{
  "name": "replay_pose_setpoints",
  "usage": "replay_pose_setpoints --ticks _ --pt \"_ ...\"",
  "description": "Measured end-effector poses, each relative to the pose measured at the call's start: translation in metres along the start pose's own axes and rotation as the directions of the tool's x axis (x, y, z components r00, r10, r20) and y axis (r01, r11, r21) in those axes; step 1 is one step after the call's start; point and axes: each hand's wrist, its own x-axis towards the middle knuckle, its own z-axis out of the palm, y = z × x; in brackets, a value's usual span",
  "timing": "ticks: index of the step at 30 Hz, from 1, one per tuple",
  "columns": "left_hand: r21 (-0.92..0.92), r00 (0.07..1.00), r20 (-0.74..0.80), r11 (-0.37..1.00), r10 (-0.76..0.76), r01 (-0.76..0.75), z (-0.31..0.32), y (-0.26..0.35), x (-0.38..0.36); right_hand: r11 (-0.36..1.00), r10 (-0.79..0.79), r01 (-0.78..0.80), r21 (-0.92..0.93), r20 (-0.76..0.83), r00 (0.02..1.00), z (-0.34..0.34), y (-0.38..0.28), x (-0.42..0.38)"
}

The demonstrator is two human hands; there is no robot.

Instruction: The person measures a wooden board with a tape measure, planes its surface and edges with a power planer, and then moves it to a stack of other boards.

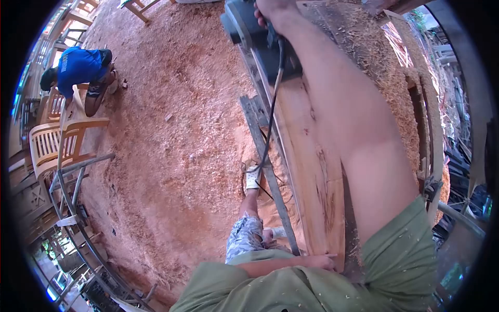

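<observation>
Only one view here, the head cam, looking down past a green shirt (pixel 291 291) dusted with little shavings. The right hand (pixel 274 8) is way up at the top, partly cut off by the frame, fingers curled round the handle of a chunky power tool (pixel 253 44), so yeah, that one's got a proper hold. The tool looks like a planer to me, and it's sitting on the far part of a long wooden board (pixel 304 140). That board runs lengthwise along the left edge of the table (pixel 351 221), with dark streaks in the grain towards its near end. A black cord (pixel 270 117) trails off the tool and hangs down past the table's left edge.

The left hand (pixel 323 262) is at the board's near end, close to the person's belly. Can't tell if it's gripping the wood or just resting there.

Shavings (pixel 371 54) are heaped towards the table's far right corner, and the floor (pixel 171 135) is covered in the stuff too. The person's foot in a white shoe (pixel 253 177) is down beside the table. Over on the left, a co-worker in a blue shirt (pixel 80 66) bends low next to some slatted wooden chairs (pixel 47 144).
</observation>
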Motion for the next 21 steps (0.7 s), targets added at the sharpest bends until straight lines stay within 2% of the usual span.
replay_pose_setpoints --ticks 1,5,7,8,10,11,13,15,17,19,21 --pt "-0.063 1.0 0.007 0.998 -0.014 0.015 -0.004 0.006 -0.002 0.999 0.002 -0.002 0.037 -0.025 1.0 0.005 -0.006 0.011" --pt "-0.117 0.999 0.03 0.993 0.017 -0.014 0.007 -0.025 -0.001 0.984 -0.013 0.023 0.176 -0.056 0.998 0.015 -0.017 0.056" --pt "-0.263 0.998 -0.057 0.965 0.002 -0.017 0.01 -0.017 0.0 0.985 -0.023 0.032 0.17 -0.054 0.998 0.015 -0.016 0.072" --pt "-0.271 0.998 -0.056 0.962 0.008 -0.023 0.005 -0.004 0.0 0.981 -0.059 0.064 0.181 -0.029 0.998 0.016 -0.007 0.081" --pt "0.017 0.999 0.013 0.999 -0.047 0.046 -0.022 0.025 0.0 0.981 -0.102 0.102 0.165 -0.01 0.995 0.012 -0.003 0.07" --pt "0.013 1.0 0.02 1.0 -0.021 0.021 -0.012 0.024 0.002 0.984 -0.09 0.09 0.152 -0.012 0.996 0.008 -0.003 0.052" --pt "0.04 0.98 -0.195 0.999 0.043 -0.036 -0.001 0.005 0.005 0.989 -0.089 0.09 0.114 -0.015 0.996 0.001 0.002 0.032" --pt "0.094 0.971 -0.218 0.993 0.095 -0.076 0.004 -0.006 0.007 0.986 -0.04 0.052 0.159 -0.077 0.996 -0.006 0.023 0.013" --pt "0.14 0.966 -0.228 0.986 0.122 -0.091 0.002 -0.005 0.007 0.994 0.025 -0.015 0.112 -0.084 0.996 -0.02 0.018 -0.04" --pt "0.275 0.977 -0.203 0.961 0.066 -0.008 -0.003 0.001 0.005 0.992 0.107 -0.097 0.086 -0.111 0.988 -0.034 0.032 -0.083" --pt "0.258 0.971 -0.236 0.963 -0.018 0.081 -0.001 0.002 0.003 0.953 0.049 -0.037 0.302 -0.034 0.998 -0.043 0.065 -0.117"
